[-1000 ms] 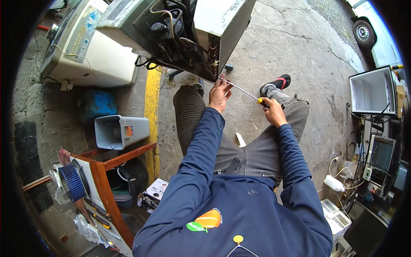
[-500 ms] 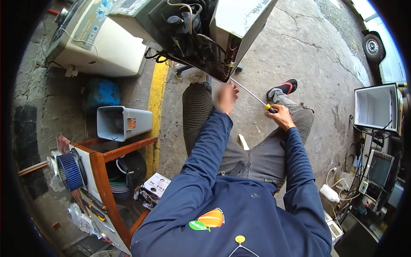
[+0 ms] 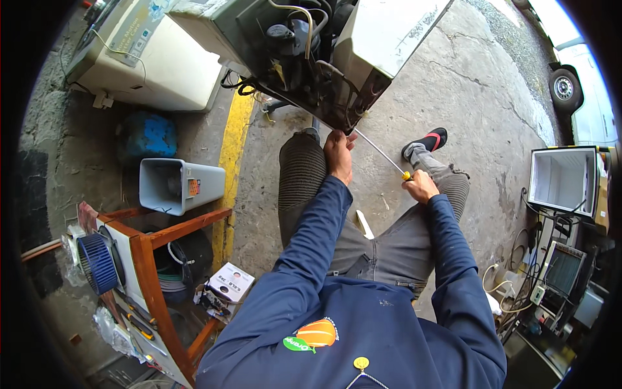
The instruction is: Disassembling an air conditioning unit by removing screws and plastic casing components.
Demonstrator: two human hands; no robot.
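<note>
My right hand [image 3: 421, 186] is closed round the yellow and black handle of a long screwdriver [image 3: 382, 154]. Its thin metal shaft slants up to the left, and the tip meets the near lower corner of an opened appliance [image 3: 382, 42]. At that same corner is my left hand [image 3: 339, 155], its fingers bent together close by the screwdriver's tip. What those fingers pinch is hidden. Inside the appliance's open side show a dark compressor [image 3: 285, 35], tubes and loose wires.
A white appliance [image 3: 155, 71] stands at the far left, near a blue cylinder [image 3: 149, 135] and a grey bin [image 3: 206, 188]. Left of me is a wooden-framed stand [image 3: 149, 275] with a blue blower wheel [image 3: 98, 263] and tools. An open white box [image 3: 564, 178] sits at right.
My left hand has risen against the appliance's corner. My right hand and the screwdriver handle have dropped slightly nearer me. The appliance sits a little further right in the picture.
</note>
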